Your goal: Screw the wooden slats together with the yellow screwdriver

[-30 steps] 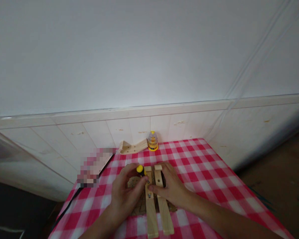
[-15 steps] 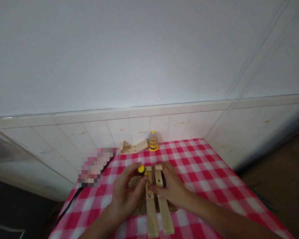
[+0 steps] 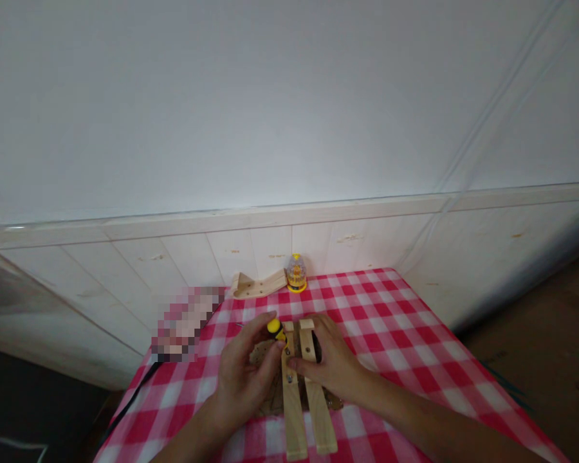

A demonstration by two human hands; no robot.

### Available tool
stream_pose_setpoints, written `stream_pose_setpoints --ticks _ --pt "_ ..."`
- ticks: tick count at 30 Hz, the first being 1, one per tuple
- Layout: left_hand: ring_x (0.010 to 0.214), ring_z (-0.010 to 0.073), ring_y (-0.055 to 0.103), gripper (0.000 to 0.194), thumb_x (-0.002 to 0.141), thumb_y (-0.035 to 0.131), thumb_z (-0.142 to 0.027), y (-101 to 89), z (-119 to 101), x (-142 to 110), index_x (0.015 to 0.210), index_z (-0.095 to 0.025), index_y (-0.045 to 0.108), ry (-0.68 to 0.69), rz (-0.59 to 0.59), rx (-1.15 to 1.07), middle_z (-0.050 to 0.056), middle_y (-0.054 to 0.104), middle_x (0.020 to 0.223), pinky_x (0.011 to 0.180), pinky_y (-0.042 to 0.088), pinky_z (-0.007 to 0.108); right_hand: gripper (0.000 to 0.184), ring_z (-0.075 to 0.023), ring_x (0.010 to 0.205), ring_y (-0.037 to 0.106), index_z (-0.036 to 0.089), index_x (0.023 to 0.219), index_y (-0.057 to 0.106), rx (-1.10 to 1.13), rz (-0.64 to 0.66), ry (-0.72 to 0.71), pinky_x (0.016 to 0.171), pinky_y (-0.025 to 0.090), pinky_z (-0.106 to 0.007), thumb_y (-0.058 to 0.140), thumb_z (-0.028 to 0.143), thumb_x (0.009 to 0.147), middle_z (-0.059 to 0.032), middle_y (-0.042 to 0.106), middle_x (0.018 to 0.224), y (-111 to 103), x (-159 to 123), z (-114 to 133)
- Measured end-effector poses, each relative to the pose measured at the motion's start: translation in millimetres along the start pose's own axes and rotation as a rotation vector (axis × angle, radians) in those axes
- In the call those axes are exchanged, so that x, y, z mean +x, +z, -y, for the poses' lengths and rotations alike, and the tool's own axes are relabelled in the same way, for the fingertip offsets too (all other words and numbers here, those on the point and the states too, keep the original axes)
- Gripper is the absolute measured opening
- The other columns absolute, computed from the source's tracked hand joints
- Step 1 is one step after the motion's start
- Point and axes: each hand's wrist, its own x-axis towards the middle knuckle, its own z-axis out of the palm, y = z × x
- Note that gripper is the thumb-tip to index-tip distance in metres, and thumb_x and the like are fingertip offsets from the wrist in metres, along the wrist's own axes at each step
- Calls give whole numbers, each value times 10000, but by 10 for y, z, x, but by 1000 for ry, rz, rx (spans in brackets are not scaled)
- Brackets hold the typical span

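My left hand (image 3: 241, 366) is closed around a small screwdriver (image 3: 274, 326) with a yellow and black handle. It sits over the upper part of a long light wooden piece (image 3: 295, 411), which has screws along it. A second, similar wooden piece (image 3: 321, 421) lies to the right, nearly parallel. My right hand (image 3: 335, 363) wraps round this second piece from the right, its thumb reaching across to the first. Beneath both pieces lies a brown, worn-looking board or mat (image 3: 270, 406), partly covered by my hands. The screwdriver's tip is hidden.
At the back of the red-and-white checked tablecloth (image 3: 386, 334), a curved wooden part (image 3: 259, 287) with holes stands beside a clear and yellow container (image 3: 296, 275). A blurred-out item (image 3: 188, 325) with a black strap lies on the left. Behind the table rises a panelled wall (image 3: 318, 244).
The screwdriver handle has turned or tilted slightly within my left fingers. My right hand and both wooden pieces stay in place.
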Motion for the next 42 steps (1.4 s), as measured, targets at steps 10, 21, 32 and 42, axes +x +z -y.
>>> stream_pose_setpoints --ticks 10,21,32,42 --pt "957 210 828 336 1010 698 -229 11 76 -20 1342 -248 653 63 -26 18 73 820 1092 839 703 314 451 -314 1107 633 226 1126 684 -14 19 4 965 509 -465 933 232 750 -62 697 1139 -8 0 3" --pt "873 168 777 273 963 771 -218 -6 45 40 1222 -262 697 127 -72 79 29 770 1021 778 670 267 447 -306 1116 628 225 1134 683 0 18 -12 967 498 -443 925 232 758 -52 697 1152 -3 -4 -19" --pt "910 170 795 316 969 741 -171 -9 43 32 1266 -267 693 136 -43 61 35 791 1040 803 668 255 460 -326 1107 632 212 1131 680 10 15 -19 963 499 -467 937 218 749 -70 696 1141 -2 1 -9" --pt "896 150 767 343 964 744 -158 6 53 21 1282 -279 697 147 -70 59 19 779 1038 801 652 235 459 -324 1108 629 223 1133 678 14 24 -19 968 504 -472 944 251 760 -64 691 1136 -1 -1 -17"
